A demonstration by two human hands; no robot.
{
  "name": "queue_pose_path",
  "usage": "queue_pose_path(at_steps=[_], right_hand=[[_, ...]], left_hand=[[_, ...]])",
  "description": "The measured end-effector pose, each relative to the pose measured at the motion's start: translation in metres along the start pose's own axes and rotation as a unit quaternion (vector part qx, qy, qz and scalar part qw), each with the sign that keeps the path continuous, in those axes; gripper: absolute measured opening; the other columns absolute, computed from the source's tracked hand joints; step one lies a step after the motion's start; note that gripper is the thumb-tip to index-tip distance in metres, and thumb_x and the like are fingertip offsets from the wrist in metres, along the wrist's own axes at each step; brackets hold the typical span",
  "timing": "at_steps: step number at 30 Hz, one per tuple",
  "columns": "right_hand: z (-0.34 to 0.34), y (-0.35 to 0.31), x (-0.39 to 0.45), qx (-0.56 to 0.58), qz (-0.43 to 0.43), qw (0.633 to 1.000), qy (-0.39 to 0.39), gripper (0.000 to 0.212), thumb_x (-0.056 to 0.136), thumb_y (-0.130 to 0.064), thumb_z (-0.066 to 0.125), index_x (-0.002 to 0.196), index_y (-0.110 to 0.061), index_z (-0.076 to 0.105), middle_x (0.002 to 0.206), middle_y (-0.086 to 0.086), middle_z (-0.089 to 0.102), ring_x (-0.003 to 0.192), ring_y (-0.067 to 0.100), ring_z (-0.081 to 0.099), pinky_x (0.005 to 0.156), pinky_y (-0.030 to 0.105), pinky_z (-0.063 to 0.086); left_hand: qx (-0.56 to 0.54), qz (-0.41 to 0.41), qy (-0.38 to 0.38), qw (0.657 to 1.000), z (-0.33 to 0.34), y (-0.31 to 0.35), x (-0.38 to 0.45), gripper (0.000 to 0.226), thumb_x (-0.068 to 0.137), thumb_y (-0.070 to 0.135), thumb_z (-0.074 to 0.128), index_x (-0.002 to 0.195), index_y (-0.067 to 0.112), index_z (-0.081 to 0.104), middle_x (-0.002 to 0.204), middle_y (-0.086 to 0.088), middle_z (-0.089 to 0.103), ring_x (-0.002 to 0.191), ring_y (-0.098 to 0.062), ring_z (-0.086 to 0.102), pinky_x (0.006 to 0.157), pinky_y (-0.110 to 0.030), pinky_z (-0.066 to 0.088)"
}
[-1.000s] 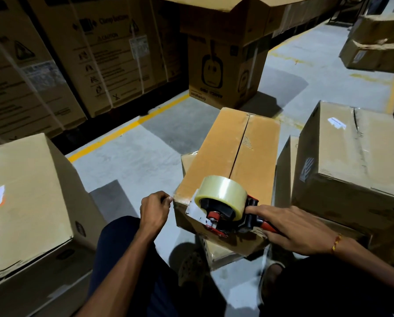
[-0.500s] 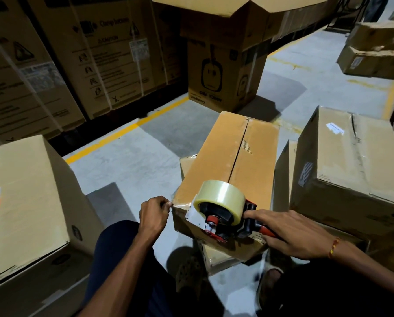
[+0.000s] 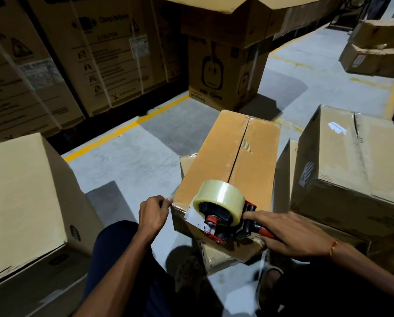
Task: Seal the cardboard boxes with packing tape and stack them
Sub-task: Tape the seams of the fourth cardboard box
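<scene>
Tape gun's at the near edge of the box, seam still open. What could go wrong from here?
1. The brown cardboard box overhangs the smaller carton under it; pushing the red-and-black tape dispenser forward may tip or slide it.
2. The left hand only pinches the corner, so the tape may drift off the centre seam.

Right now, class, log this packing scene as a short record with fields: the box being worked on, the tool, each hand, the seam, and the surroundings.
box: narrow cardboard box, flaps closed, resting on another box
tool: tape dispenser with a clear roll, at the box's near end
right hand: holds the dispenser's red handle, index finger extended toward the roll
left hand: pinches the box's near left corner
seam: centre seam shows no tape beyond the dispenser
surroundings: large box at left, large box at right, grey floor with a yellow line
</scene>
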State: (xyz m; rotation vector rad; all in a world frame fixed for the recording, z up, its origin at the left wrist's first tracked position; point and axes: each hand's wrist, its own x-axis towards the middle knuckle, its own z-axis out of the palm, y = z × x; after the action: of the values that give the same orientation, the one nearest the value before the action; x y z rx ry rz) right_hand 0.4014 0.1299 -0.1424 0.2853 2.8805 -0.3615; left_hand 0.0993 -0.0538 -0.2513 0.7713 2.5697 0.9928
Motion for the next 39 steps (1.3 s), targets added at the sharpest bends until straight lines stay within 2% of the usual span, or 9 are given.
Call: queue_pose_path(at_steps=[6, 14, 20, 24, 27, 29, 33, 36, 39], right_hand=[[0.003, -0.001, 0.005, 0.000, 0.008, 1.000, 0.000, 0.059, 0.103, -0.037, 0.042, 0.156, -0.046, 0.017, 0.151, -0.022, 0.044, 0.089, 0.003, 0.056, 0.058, 0.013, 0.034], [0.004, -0.003, 0.008, 0.026, 0.020, 0.999, -0.006, 0.061, 0.103, -0.038, 0.046, 0.156, -0.048, 0.017, 0.152, -0.025, 0.041, 0.066, -0.007, 0.043, 0.057, 0.012, 0.034], [0.001, -0.006, 0.010, 0.028, 0.015, 0.999, -0.004, 0.059, 0.105, -0.037, 0.043, 0.157, -0.047, 0.017, 0.153, -0.024, 0.041, 0.085, -0.003, 0.044, 0.060, 0.010, 0.034], [0.000, -0.007, 0.008, 0.032, 0.019, 0.999, -0.006, 0.061, 0.104, -0.037, 0.043, 0.157, -0.047, 0.015, 0.155, -0.023, 0.039, 0.092, -0.005, 0.045, 0.063, 0.008, 0.031], [-0.001, -0.005, 0.004, 0.021, 0.024, 0.999, -0.012, 0.061, 0.105, -0.039, 0.042, 0.157, -0.048, 0.012, 0.156, -0.023, 0.037, 0.105, 0.003, 0.056, 0.065, 0.008, 0.031], [-0.002, -0.006, 0.001, 0.011, 0.029, 0.999, -0.014, 0.060, 0.106, -0.039, 0.040, 0.157, -0.047, 0.011, 0.157, -0.024, 0.035, 0.115, 0.005, 0.056, 0.066, 0.007, 0.031], [-0.004, -0.010, 0.002, 0.013, 0.034, 0.999, -0.014, 0.059, 0.106, -0.038, 0.041, 0.158, -0.046, 0.013, 0.156, -0.024, 0.038, 0.107, -0.002, 0.053, 0.063, 0.007, 0.031], [-0.004, -0.009, 0.004, 0.014, 0.032, 0.999, -0.009, 0.061, 0.105, -0.037, 0.043, 0.158, -0.045, 0.014, 0.153, -0.023, 0.041, 0.101, 0.001, 0.052, 0.062, 0.007, 0.031], [-0.003, -0.008, 0.005, 0.008, 0.029, 0.999, -0.013, 0.063, 0.104, -0.036, 0.045, 0.159, -0.043, 0.013, 0.155, -0.021, 0.039, 0.115, 0.007, 0.055, 0.066, 0.012, 0.029]], left_hand=[[0.003, -0.024, 0.003, 1.000, 0.007, -0.003, 0.006, 0.038, 0.096, 0.043, 0.063, 0.068, 0.016, 0.063, 0.067, -0.004, 0.066, 0.074, -0.029, 0.062, 0.066, -0.034, 0.044], [0.020, -0.067, 0.016, 0.997, 0.013, -0.003, 0.003, 0.045, 0.097, 0.049, 0.058, 0.078, 0.009, 0.062, 0.067, -0.004, 0.059, 0.076, -0.031, 0.056, 0.063, -0.034, 0.037], [-0.044, -0.115, -0.001, 0.992, 0.017, -0.012, 0.002, 0.046, 0.095, 0.060, 0.054, 0.087, 0.014, 0.052, 0.083, -0.008, 0.065, 0.082, -0.030, 0.059, 0.069, -0.039, 0.045], [-0.082, -0.153, -0.047, 0.984, 0.016, -0.013, 0.003, 0.061, 0.096, 0.065, 0.047, 0.084, 0.008, 0.064, 0.083, -0.009, 0.068, 0.081, -0.027, 0.061, 0.076, -0.042, 0.050], [-0.239, -0.279, -0.122, 0.922, 0.015, -0.008, -0.001, 0.066, 0.099, 0.065, 0.040, 0.093, 0.005, 0.067, 0.086, -0.007, 0.064, 0.077, -0.022, 0.053, 0.070, -0.035, 0.041], [-0.290, -0.315, -0.105, 0.898, 0.021, -0.010, -0.003, 0.054, 0.101, 0.060, 0.043, 0.100, 0.008, 0.062, 0.093, -0.010, 0.062, 0.080, -0.024, 0.052, 0.072, -0.036, 0.043], [-0.219, -0.175, 0.095, 0.955, 0.033, -0.006, -0.013, 0.028, 0.101, 0.047, 0.051, 0.095, 0.021, 0.061, 0.100, -0.006, 0.066, 0.087, -0.025, 0.062, 0.081, -0.043, 0.056], [-0.179, -0.063, 0.098, 0.977, 0.036, 0.002, -0.025, 0.022, 0.101, 0.039, 0.056, 0.100, 0.021, 0.069, 0.102, -0.001, 0.069, 0.090, -0.021, 0.065, 0.084, -0.039, 0.053], [-0.150, -0.056, 0.077, 0.984, 0.037, -0.001, -0.028, 0.026, 0.098, 0.044, 0.057, 0.103, 0.022, 0.072, 0.099, 0.002, 0.072, 0.087, -0.023, 0.068, 0.083, -0.043, 0.056]])
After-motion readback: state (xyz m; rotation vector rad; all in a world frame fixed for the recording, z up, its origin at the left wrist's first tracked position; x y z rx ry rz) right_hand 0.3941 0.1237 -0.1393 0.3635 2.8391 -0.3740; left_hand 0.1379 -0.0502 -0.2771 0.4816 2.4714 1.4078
